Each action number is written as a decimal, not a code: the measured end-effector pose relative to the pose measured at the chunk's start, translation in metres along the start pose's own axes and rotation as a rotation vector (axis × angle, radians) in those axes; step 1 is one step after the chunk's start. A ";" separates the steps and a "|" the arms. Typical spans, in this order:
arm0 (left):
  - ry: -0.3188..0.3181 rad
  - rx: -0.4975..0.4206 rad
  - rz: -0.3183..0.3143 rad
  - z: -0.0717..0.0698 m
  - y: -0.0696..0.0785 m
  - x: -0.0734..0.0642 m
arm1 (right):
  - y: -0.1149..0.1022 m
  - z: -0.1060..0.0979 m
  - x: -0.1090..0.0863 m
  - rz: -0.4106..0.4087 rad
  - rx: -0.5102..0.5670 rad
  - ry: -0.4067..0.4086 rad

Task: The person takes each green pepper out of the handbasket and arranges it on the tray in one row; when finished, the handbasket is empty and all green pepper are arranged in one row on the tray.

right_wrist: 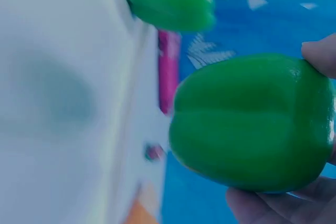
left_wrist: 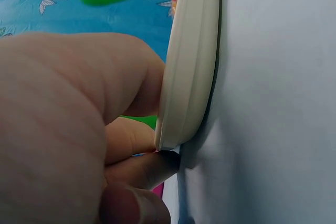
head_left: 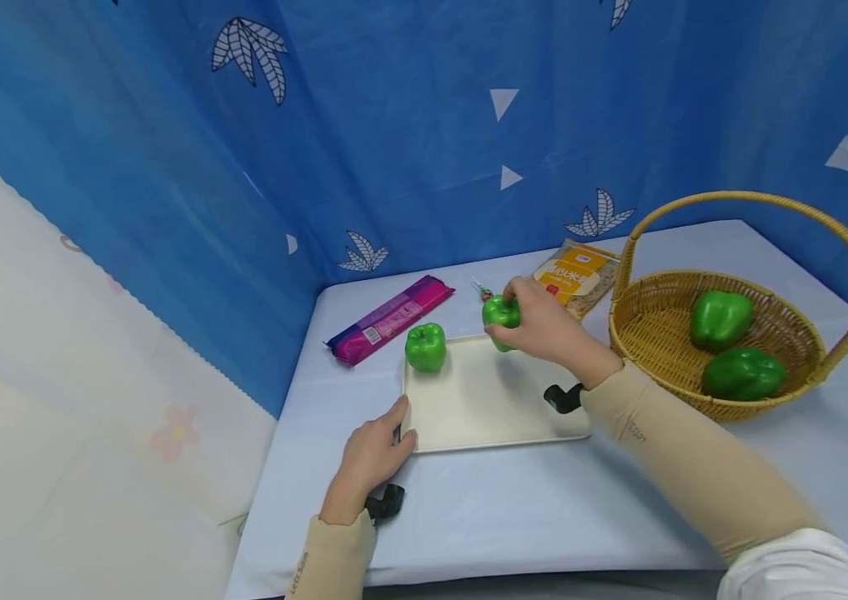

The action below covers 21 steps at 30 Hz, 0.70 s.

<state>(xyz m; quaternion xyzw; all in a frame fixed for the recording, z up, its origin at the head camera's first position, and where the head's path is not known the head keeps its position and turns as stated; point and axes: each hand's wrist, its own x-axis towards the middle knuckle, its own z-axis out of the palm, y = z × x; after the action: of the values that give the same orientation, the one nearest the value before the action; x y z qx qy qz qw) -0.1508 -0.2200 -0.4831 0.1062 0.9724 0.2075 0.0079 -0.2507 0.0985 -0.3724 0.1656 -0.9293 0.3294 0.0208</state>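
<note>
My right hand holds a green bell pepper above the back of a cream tray. In the right wrist view that pepper hangs clear of the tray, thumb on one side and fingers on the other. A second bell pepper stands in the tray's back left corner. My left hand is at the tray's front left corner. The left wrist view shows its thumb against the tray rim, with fingers at the corner's outer side.
A wicker basket with a tall handle stands on the right, with two green bell peppers inside. Behind the tray lie a purple-pink packet, a bag of grain and a small red-and-green item.
</note>
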 end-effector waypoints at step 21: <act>0.011 0.025 -0.006 0.003 -0.001 0.002 | -0.009 0.084 0.031 0.044 0.014 0.074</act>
<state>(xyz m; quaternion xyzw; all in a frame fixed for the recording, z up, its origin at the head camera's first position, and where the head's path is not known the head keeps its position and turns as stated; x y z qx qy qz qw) -0.1530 -0.2189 -0.4858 0.1021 0.9753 0.1958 0.0017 -0.2710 0.0307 -0.4283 0.1330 -0.9290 0.3420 0.0468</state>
